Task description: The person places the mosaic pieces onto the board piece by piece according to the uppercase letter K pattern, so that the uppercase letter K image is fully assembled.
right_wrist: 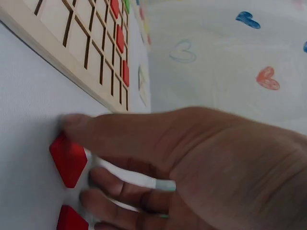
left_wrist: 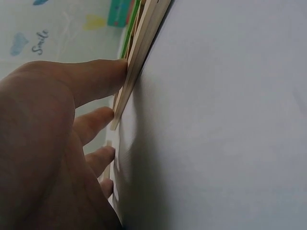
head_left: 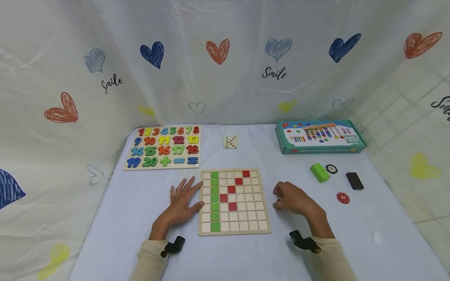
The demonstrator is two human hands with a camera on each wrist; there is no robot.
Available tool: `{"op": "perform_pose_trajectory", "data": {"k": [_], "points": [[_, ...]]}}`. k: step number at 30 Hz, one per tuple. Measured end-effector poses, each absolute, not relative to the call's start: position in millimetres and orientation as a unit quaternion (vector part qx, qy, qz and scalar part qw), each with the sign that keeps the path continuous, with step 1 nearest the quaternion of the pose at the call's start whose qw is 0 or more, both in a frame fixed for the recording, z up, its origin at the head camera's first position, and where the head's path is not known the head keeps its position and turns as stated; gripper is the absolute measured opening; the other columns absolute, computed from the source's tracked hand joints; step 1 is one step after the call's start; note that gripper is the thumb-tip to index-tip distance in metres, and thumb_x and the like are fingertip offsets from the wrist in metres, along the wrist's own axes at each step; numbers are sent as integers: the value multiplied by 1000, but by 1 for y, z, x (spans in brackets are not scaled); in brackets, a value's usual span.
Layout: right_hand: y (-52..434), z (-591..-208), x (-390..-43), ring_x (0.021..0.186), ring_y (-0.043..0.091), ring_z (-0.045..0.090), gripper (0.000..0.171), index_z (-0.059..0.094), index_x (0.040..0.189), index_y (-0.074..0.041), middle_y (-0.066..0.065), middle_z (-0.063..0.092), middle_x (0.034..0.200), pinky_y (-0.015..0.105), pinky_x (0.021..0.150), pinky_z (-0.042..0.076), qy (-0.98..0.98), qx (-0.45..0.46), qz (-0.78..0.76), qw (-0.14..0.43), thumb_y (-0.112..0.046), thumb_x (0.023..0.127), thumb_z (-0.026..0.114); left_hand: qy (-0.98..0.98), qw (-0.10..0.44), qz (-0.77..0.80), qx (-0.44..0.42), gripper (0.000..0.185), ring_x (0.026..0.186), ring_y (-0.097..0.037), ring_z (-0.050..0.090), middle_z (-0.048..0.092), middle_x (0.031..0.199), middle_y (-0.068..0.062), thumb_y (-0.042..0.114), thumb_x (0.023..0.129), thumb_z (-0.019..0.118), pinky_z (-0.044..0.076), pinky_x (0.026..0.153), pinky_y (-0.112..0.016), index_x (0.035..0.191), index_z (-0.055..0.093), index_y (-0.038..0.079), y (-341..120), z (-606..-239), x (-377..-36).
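Observation:
A wooden grid board [head_left: 246,231] lies flat on the table, with a column of green tiles [head_left: 215,207] and several red tiles [head_left: 233,206] in its cells. My left hand [head_left: 181,207] is spread at the board's left side; its thumb [left_wrist: 103,76] and a fingertip touch the wooden edge. To the right of the board, my right hand [head_left: 293,198] is low over the table with bent fingers. In the right wrist view, its blurred thumb tip overlaps one red tile [right_wrist: 69,163], and another red tile [right_wrist: 71,219] is near the fingertips. A firm pinch cannot be made out.
A number puzzle board [head_left: 161,169] is at the back left, a small patterned card [head_left: 231,142] at the back middle. On the right are a teal box [head_left: 321,150], a green block [head_left: 320,173], a black block [head_left: 354,181], a black chip [head_left: 331,169] and a red chip [head_left: 343,198].

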State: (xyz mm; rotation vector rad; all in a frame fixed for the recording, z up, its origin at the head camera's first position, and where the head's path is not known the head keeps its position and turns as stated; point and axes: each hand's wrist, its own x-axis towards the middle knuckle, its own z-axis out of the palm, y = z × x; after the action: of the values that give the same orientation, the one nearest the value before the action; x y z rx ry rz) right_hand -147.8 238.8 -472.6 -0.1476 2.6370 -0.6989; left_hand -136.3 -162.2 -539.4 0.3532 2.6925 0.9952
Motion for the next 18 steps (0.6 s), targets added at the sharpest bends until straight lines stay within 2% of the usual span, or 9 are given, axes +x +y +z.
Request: {"op": "perform_pose_trajectory", "data": {"k": [6, 14, 18], "points": [[248, -470, -140, 84, 22, 59, 28, 65, 104, -3, 6, 67, 94, 38, 69, 51, 953, -40, -226, 197, -18, 90, 84, 927, 124, 334, 115, 75, 165, -37, -8, 11, 180, -7, 38, 103, 68, -19, 123, -67, 168, 34, 27, -162, -540, -138], [236, -471, -137, 79, 19, 55, 15, 65, 93, -8, 3, 62, 85, 34, 65, 47, 945, -82, -264, 173, -2, 90, 78, 928, 125, 330, 117, 74, 165, -36, -9, 10, 180, -7, 39, 103, 67, -20, 123, -66, 168, 34, 27, -163, -542, -137], [213, -464, -135, 78, 17, 56, 13, 65, 96, -7, 1, 64, 87, 31, 64, 48, 933, -118, -304, 149, -2, 94, 76, 927, 122, 335, 119, 74, 165, -37, -8, 10, 180, -8, 38, 103, 67, -20, 122, -67, 168, 34, 26, -163, -542, -136]]}}
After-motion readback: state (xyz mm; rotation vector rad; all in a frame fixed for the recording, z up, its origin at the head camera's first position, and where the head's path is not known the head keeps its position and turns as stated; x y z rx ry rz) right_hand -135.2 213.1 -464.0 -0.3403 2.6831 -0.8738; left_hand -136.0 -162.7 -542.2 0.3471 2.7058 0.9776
